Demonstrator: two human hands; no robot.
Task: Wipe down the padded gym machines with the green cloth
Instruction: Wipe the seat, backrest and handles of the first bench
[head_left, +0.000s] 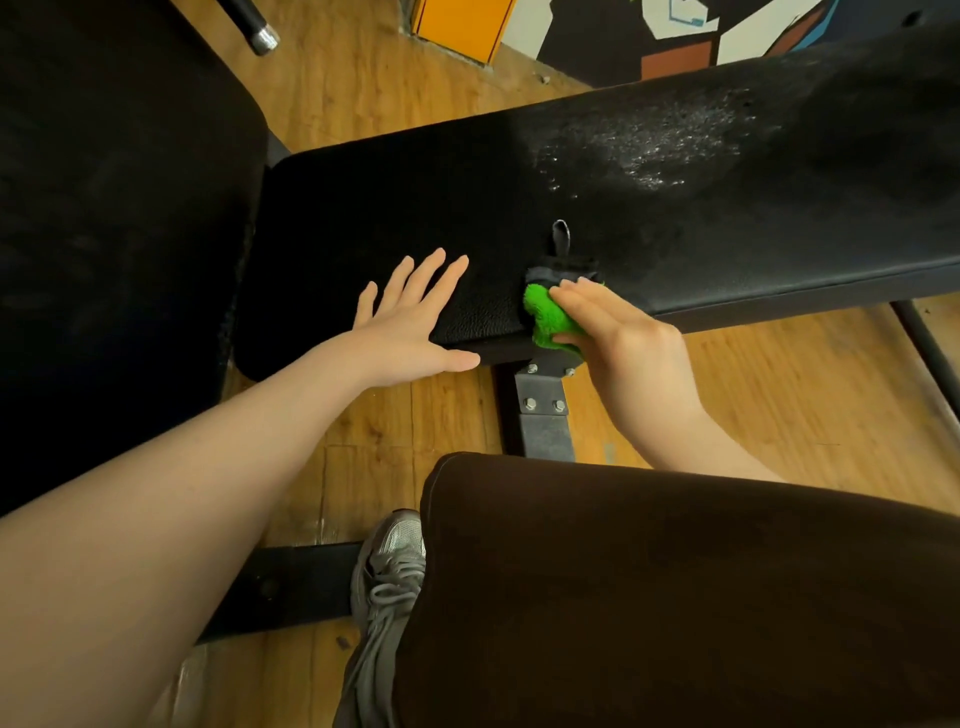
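right hand (618, 332) grips green cloth (548, 317) at near edge of bench pad (675, 197); left hand (410, 317) flat, fingers spread, bracing pad. Unwiped wet patch lies up-right along pad's long axis, right hand nearer

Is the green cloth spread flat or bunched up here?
Bunched up. The green cloth shows as a crumpled wad in the grip of the right hand, pressed at the near edge of the black bench pad.

Left hand (415, 317) flat, fingers (431, 270) spread, arm outstretched; right hand (618, 332) — fingers curled, pinching.
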